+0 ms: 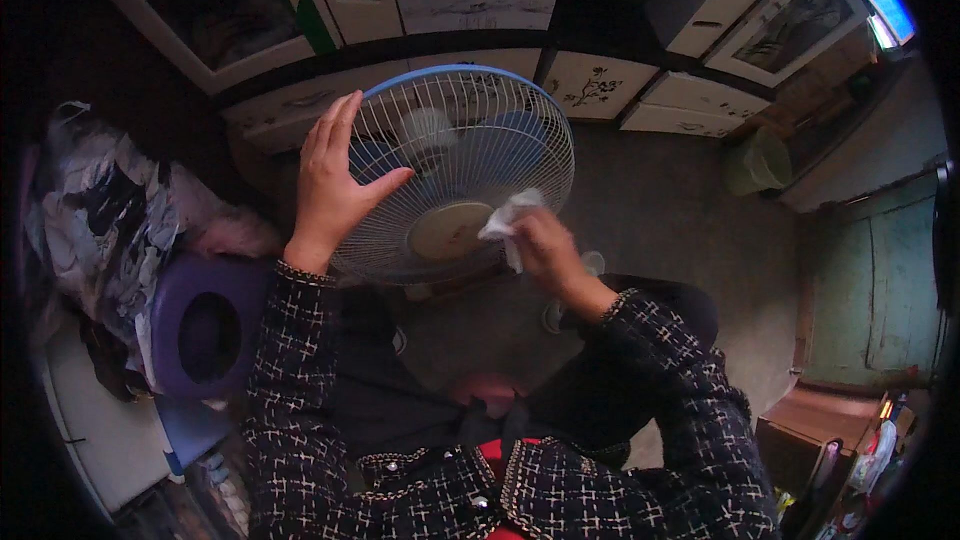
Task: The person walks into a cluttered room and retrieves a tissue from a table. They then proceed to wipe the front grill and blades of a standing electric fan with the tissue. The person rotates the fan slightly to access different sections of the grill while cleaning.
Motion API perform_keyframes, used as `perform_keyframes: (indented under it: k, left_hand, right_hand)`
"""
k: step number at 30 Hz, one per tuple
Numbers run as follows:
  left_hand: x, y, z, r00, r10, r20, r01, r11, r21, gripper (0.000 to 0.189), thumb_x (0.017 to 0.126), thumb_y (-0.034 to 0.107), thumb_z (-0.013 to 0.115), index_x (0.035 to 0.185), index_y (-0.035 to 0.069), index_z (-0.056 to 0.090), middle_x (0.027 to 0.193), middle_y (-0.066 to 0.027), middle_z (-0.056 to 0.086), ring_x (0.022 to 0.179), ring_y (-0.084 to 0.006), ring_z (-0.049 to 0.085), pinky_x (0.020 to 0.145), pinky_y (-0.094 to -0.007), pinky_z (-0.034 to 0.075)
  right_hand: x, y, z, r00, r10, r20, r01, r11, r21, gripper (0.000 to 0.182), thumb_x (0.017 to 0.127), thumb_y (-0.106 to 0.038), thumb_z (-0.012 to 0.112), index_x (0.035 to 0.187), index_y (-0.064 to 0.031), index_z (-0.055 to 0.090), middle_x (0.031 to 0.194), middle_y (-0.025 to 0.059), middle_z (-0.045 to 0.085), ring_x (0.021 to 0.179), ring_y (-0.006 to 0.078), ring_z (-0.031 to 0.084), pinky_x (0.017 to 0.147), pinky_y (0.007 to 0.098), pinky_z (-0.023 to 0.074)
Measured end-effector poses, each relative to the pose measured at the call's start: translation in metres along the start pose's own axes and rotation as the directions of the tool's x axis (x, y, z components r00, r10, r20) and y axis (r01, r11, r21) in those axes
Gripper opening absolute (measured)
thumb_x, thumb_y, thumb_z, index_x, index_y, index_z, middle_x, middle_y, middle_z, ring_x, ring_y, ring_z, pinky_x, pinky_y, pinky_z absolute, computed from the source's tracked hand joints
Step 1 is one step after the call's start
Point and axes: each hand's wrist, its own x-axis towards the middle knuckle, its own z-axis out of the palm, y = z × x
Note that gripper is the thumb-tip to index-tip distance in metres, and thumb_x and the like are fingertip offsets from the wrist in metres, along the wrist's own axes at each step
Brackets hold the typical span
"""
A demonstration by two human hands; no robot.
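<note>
An electric fan (pixel 457 232) with a pale wire guard, a blue rim and blue blades stands before me, its round centre badge facing up towards me. My left hand (pixel 334 172) rests against the left side of the guard, fingers along the rim and thumb stretched over the wires. In my right hand (pixel 544 244) is a crumpled white cloth or tissue (pixel 514 217), held at the lower right of the guard beside the badge. The right hand is slightly blurred. The fan's base is mostly hidden below the guard.
White cabinets (pixel 600 86) with dark plant patterns stand behind the fan. A purple plastic stool (pixel 169 337) and a heap of clothes or bags (pixel 105 217) are at the left. A pale green bin (pixel 759 161) stands at the right, near a green door or panel (pixel 870 292).
</note>
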Motion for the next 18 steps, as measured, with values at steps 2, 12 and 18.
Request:
perform_keyframes:
  k: [2, 12, 18]
  left_hand:
    - [0.000, 0.001, -0.002, 1.000, -0.015, -0.010, 0.015, 1.000, 0.005, 0.091, 0.066, 0.036, 0.083, 0.142, 0.010, 0.038, 0.139, -0.0151, 0.045, 0.127, -0.0333, 0.044, 0.105, -0.0424, 0.038]
    - [0.001, 0.003, -0.001, 0.999, -0.042, -0.002, 0.042, 0.999, 0.010, 0.092, 0.067, 0.036, 0.083, 0.143, 0.013, 0.038, 0.138, -0.0162, 0.045, 0.126, -0.0341, 0.046, 0.104, -0.0421, 0.040]
    - [0.001, 0.000, -0.001, 0.999, -0.047, -0.003, 0.047, 0.999, -0.004, 0.091, 0.066, 0.038, 0.083, 0.142, 0.013, 0.039, 0.138, -0.0162, 0.046, 0.126, -0.0342, 0.046, 0.103, -0.0420, 0.040]
  right_hand:
    - [0.000, 0.013, -0.011, 0.967, 0.121, -0.223, -0.125, 0.992, -0.002, 0.010, 0.083, -0.002, 0.062, 0.092, -0.0023, 0.058, 0.090, 0.0141, 0.058, 0.082, 0.0311, 0.060, 0.071, 0.0383, 0.0489]
    - [-0.010, 0.086, -0.008, 0.699, 0.676, -0.234, -0.516, 0.703, 0.490, 0.010, 0.087, -0.008, 0.063, 0.093, -0.0010, 0.061, 0.083, 0.0005, 0.062, 0.076, 0.0086, 0.056, 0.070, 0.0263, 0.0459]
    - [-0.016, 0.070, 0.005, 0.710, 0.675, -0.200, -0.529, 0.699, 0.480, 0.012, 0.087, -0.011, 0.065, 0.091, -0.0017, 0.059, 0.081, -0.0002, 0.062, 0.075, 0.0081, 0.056, 0.068, 0.0263, 0.0458]
